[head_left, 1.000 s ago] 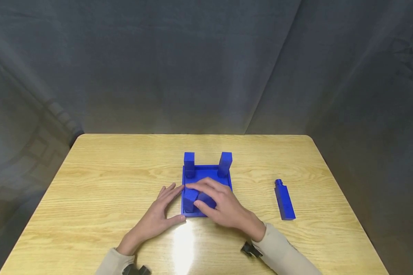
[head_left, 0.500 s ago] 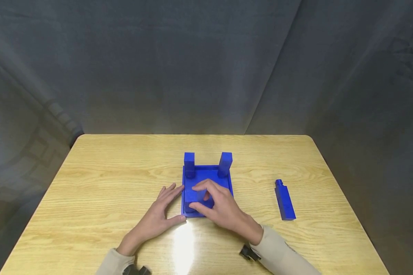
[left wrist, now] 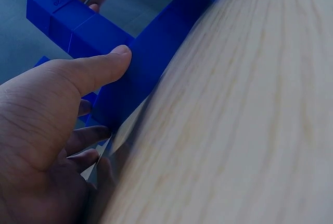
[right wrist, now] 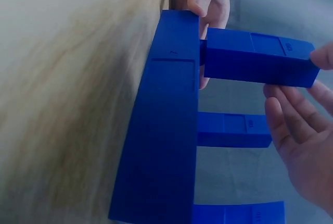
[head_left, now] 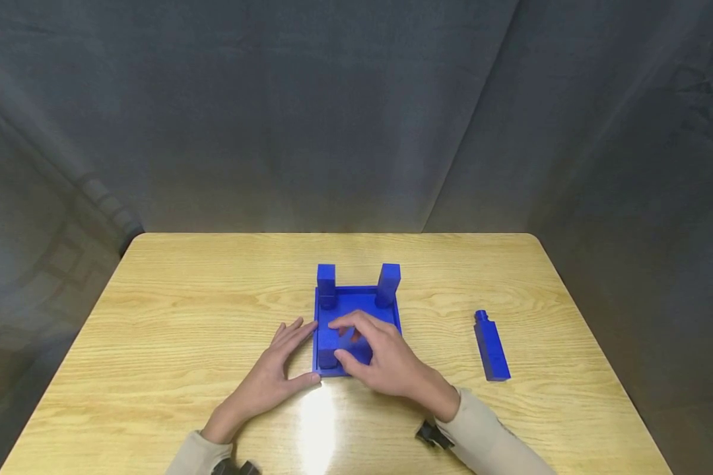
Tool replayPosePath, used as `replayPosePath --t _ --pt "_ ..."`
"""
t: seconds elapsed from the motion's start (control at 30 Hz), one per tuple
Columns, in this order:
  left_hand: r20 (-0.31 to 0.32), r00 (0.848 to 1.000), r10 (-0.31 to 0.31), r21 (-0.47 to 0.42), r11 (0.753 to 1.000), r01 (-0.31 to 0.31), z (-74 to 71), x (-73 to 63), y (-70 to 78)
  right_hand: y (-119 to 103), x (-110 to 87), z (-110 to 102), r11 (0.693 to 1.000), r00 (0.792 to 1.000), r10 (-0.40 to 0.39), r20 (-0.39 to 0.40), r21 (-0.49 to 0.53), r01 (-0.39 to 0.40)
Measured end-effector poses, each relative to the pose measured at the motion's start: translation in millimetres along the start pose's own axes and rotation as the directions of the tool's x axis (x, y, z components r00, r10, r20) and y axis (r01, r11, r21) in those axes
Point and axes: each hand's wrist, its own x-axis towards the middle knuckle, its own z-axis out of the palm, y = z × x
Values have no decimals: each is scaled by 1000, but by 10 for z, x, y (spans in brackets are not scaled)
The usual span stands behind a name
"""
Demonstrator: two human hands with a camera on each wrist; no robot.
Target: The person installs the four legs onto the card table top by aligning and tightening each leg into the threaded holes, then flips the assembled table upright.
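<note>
A square blue tray-like base [head_left: 356, 300] with raised rims lies mid-table, bearing upright blue legs at three corners. My right hand [head_left: 386, 363] pinches the top of the near-left leg [head_left: 328, 357] between thumb and fingers. In the right wrist view a dark gap shows where this leg [right wrist: 255, 60] meets the base [right wrist: 166, 130]. Against the base's near-left corner rests my left hand [head_left: 267, 376], its thumb on the near wall and straight fingers along the left wall. Part of the base's right side is hidden behind the right hand.
A loose blue leg [head_left: 492, 349] with a threaded-looking end lies to the right on the wooden table [head_left: 202, 284]. The far-left leg [head_left: 326, 284] and far-right leg [head_left: 389, 284] stand on the base. Dark curtains [head_left: 309, 132] hang behind the table and at its sides.
The near-left leg has turned from an angled position to one squared with the base. My right fingers shifted slightly around its top. The left hand and base have stayed put.
</note>
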Motion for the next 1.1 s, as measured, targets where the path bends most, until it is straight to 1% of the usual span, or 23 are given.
replayPosePath --t 0.13,0.27,0.37,0.47,0.6,0.7,0.87,1.0,1.1 --pt "3 1000 -6 -3 1000 6 -4 -6 6 -4 -4 2 999 998 37 43 -1 -37" --pt "6 1000 -11 -8 1000 11 -10 -14 8 -4 -10 12 999 997 46 66 -6 -46" --pt "5 1000 -5 -2 1000 5 -9 -17 0 -6 -13 23 998 997 62 48 1 -63" --pt "4 1000 1 4 1000 -1 -9 -16 -5 -2 -15 50 997 997 72 13 2 -72" --pt "3 1000 -2 1 1000 2 -11 -11 1 7 -16 90 997 996 80 -25 -16 -81" --pt "4 1000 -9 -3 1000 9 -10 -9 2 1 -18 106 995 995 94 -34 -35 -95" --pt "6 1000 -20 -5 1000 20 -9 -12 5 -15 -19 112 991 992 125 -26 -41 -126" --pt "6 1000 -31 -2 1000 31 -8 -17 5 -3 -18 88 990 990 143 9 -8 -142" --pt "4 1000 -30 5 1000 30 -6 -22 0 12 -15 39 990 987 135 84 33 -138"
